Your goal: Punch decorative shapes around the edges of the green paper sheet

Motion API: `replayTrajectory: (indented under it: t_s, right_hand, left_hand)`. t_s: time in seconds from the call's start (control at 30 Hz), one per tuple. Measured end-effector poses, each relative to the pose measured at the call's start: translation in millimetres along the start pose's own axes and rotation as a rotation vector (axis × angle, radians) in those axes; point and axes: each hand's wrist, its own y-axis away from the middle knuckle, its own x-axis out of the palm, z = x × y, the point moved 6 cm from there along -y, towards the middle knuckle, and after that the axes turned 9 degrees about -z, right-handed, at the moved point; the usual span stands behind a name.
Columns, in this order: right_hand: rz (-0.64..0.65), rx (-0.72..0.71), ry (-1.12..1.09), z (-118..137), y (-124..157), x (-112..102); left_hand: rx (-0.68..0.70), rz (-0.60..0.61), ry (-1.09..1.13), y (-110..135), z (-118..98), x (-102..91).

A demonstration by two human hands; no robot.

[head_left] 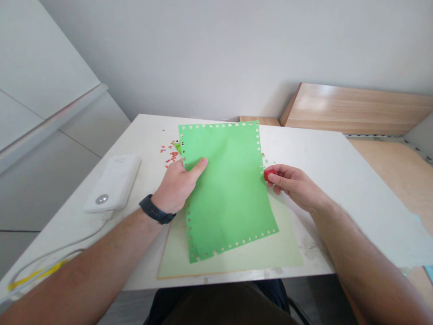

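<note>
A sheet of green paper [226, 189] with small punched holes along its edges is held up, tilted, above the table. My left hand [179, 183] grips its left edge, thumb on top and fingers hidden underneath. At the sheet's right edge, my right hand [287, 180] is closed on a small red craft punch [269, 175], which sits against the paper there. Beneath the green sheet lies a pale green sheet or mat [280, 253]. A green frog-like figure [177, 146] with googly eyes shows partly behind the sheet's upper left edge.
Red paper bits [173, 156] are scattered left of the sheet, and a few green bits [266, 161] lie to its right. A white power bank [113, 183] with a cable stands on the left of the white table [318, 158].
</note>
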Motion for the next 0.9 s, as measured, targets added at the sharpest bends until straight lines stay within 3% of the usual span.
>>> replayTrajectory:
  t_s: [0.9]
  right_hand:
    - [-0.006,-0.022,0.041,2.7,0.1,0.8]
  left_hand:
    - [0.0,0.006,0.003,1.8,-2.0,1.0]
